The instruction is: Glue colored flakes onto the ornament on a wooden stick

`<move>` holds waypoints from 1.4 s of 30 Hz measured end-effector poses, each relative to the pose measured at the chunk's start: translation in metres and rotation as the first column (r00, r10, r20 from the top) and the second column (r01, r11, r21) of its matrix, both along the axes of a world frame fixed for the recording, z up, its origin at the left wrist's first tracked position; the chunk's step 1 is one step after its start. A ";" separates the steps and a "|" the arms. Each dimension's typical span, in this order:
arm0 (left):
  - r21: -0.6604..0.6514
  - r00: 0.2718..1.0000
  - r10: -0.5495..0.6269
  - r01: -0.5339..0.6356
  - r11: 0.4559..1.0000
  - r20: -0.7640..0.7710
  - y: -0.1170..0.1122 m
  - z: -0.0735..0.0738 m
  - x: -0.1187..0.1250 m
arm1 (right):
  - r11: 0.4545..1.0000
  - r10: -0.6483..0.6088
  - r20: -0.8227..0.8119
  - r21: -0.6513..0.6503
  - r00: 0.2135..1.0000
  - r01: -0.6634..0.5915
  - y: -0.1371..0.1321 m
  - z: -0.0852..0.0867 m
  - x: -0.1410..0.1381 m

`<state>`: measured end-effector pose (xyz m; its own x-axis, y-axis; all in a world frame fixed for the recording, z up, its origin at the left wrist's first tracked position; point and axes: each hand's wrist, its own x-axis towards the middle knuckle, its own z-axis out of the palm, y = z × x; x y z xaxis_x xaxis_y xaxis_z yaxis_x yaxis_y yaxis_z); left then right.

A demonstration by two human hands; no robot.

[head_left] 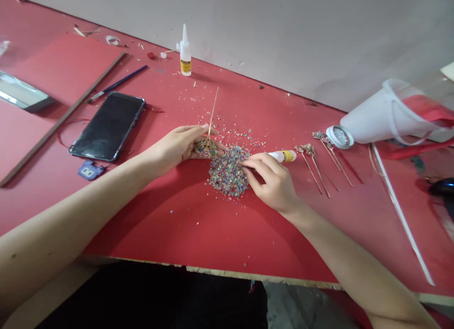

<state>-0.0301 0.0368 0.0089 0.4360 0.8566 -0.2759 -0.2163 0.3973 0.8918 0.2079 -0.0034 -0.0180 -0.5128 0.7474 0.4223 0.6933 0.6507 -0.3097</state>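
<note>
My left hand [184, 145] is closed on a gold hairpin, its flower-shaped ornamental head [206, 148] by the fingers and its thin pin [213, 109] pointing up and away. Below and right of it lies a loose pile of small shiny multicoloured chips [230, 175]. At the pile's right edge, my right hand [271, 180] has thumb and fingertips pinched together; whatever sits between them is too small to make out. A white glue bottle with a yellow label [286, 155] lies on its side just behind the right hand.
Several finished-looking hairpins [312, 154] lie to the right, near a tipped white bucket [376, 111]. Another glue bottle [185, 59] stands upright at the back. Leftward are a phone [108, 125], a paintbrush [118, 84] and a wooden strip [67, 116] on the red table [177, 234].
</note>
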 end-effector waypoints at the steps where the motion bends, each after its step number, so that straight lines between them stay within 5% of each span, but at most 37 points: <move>1: -0.005 1.000 0.003 -0.003 1.000 -0.003 0.000 0.000 0.000 | 1.000 -0.006 -0.014 0.002 1.000 0.006 0.000 0.000 0.000; 42: -0.024 1.000 -0.003 0.003 1.000 0.021 0.001 0.002 0.000 | 1.000 0.006 -0.011 -0.013 1.000 -0.006 -0.001 0.003 0.006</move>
